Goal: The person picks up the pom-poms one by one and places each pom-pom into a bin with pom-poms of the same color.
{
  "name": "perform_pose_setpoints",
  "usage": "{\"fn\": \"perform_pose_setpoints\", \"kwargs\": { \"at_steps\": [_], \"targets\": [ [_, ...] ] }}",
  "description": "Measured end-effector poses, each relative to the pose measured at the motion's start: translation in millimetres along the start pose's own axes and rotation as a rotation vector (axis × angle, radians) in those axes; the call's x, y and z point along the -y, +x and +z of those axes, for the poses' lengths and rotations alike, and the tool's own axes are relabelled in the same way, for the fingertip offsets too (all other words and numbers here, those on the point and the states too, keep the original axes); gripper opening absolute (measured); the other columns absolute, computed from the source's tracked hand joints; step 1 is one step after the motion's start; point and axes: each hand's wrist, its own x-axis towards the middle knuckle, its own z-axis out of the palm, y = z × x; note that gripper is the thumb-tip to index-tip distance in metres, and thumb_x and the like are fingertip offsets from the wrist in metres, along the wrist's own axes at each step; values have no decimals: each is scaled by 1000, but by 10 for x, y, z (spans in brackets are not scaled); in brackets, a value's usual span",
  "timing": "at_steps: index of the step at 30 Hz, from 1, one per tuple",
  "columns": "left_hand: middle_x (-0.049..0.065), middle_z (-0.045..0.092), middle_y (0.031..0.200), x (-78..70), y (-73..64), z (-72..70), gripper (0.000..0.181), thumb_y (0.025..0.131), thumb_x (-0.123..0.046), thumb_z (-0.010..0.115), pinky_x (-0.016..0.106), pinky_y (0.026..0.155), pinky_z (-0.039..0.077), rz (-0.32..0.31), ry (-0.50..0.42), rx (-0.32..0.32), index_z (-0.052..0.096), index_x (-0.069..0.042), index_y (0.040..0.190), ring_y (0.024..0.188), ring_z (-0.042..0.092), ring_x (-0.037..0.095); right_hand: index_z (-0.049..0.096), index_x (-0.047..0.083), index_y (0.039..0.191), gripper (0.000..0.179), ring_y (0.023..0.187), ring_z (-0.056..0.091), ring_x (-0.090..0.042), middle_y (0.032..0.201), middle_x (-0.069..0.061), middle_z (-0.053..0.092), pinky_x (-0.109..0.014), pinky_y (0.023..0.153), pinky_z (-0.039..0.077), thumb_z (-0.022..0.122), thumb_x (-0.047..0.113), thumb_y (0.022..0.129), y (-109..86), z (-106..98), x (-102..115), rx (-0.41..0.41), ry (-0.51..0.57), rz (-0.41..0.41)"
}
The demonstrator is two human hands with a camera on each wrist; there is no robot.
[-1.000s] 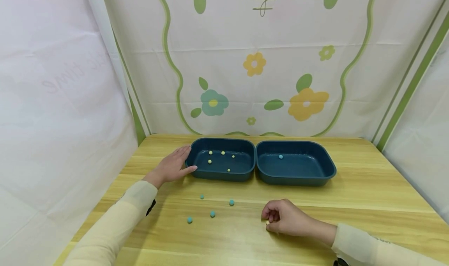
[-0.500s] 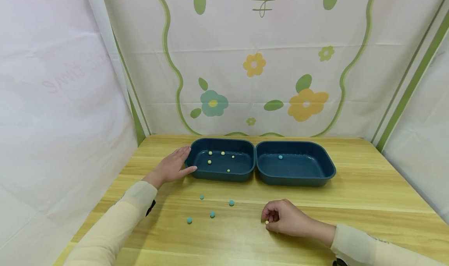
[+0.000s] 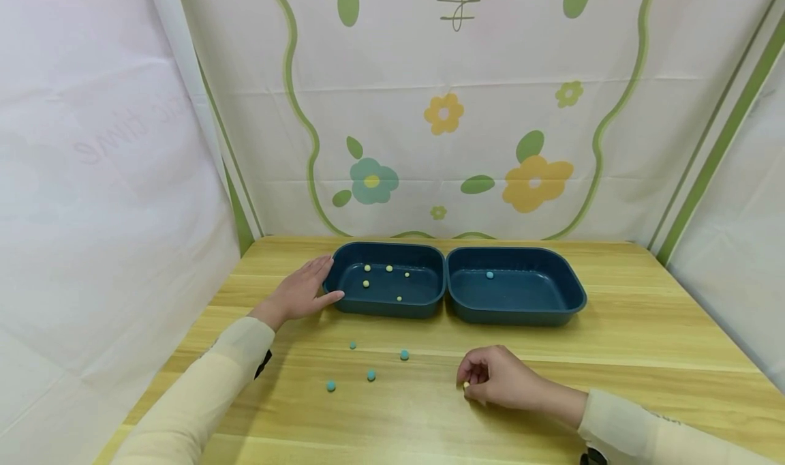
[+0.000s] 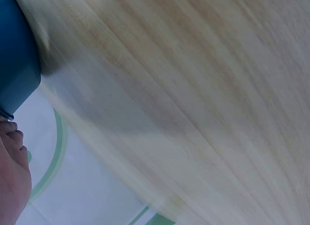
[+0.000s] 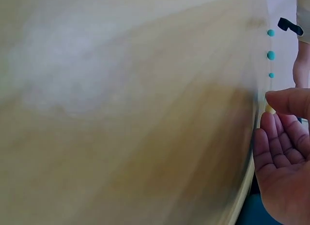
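My right hand (image 3: 499, 378) is over the front of the wooden table, pinching a small yellow ball (image 3: 466, 385) between thumb and fingertips. The right wrist view shows the yellow ball (image 5: 270, 109) between the thumb and a finger. With fingers extended, my left hand (image 3: 299, 292) rests against the left end of the left dark blue tray (image 3: 386, 309). Several yellow balls (image 3: 366, 283) lie inside that tray. One blue ball (image 3: 489, 275) sits in the right dark blue tray (image 3: 521, 317). Several blue balls (image 3: 371, 376) lie on the table between my hands.
Both trays stand side by side, nearly touching, toward the back of the wooden table (image 3: 638, 335). Behind them hangs a white cloth (image 3: 398, 131) printed with flowers. White fabric walls (image 3: 110, 213) close off the left and right sides.
My right hand has risen very slightly with the yellow ball pinched in it. My left hand stays on the left tray, and the loose blue balls have not moved.
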Motion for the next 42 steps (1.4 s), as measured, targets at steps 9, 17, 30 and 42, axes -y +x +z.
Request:
{"fn": "perform_pose_setpoints", "kwargs": {
  "at_steps": [9, 17, 30, 42],
  "targets": [
    [21, 19, 157, -2, -10, -1, 87, 97, -59, 44, 47, 116, 16, 0, 2, -6, 21, 6, 152, 145, 17, 36, 69, 6, 88, 12, 69, 56, -9, 78, 2, 63, -24, 62, 51, 76, 1, 79, 65, -73, 74, -75, 10, -12],
    [22, 20, 157, 21, -13, 13, 88, 97, -60, 43, 48, 116, 16, 3, 2, -13, 21, 6, 151, 144, 18, 36, 70, 2, 90, 12, 71, 58, -12, 82, -3, 66, -26, 66, 52, 75, -1, 80, 175, -154, 172, -135, -7, -47],
    [21, 18, 158, 33, 0, 18, 90, 97, -63, 39, 46, 117, 15, 0, 10, 0, 20, 5, 152, 145, 16, 34, 70, 3, 94, 12, 76, 60, -21, 87, -6, 67, -27, 67, 54, 75, 3, 83, 378, -280, 448, -194, 83, -32],
    [22, 19, 157, 24, 5, 10, 90, 97, -63, 38, 47, 117, 14, 13, 7, 5, 20, 6, 151, 145, 16, 35, 69, 1, 97, 13, 79, 62, -23, 89, -9, 67, -28, 65, 54, 73, 4, 86, 717, -404, 539, -251, 124, -63]
  ]
}}
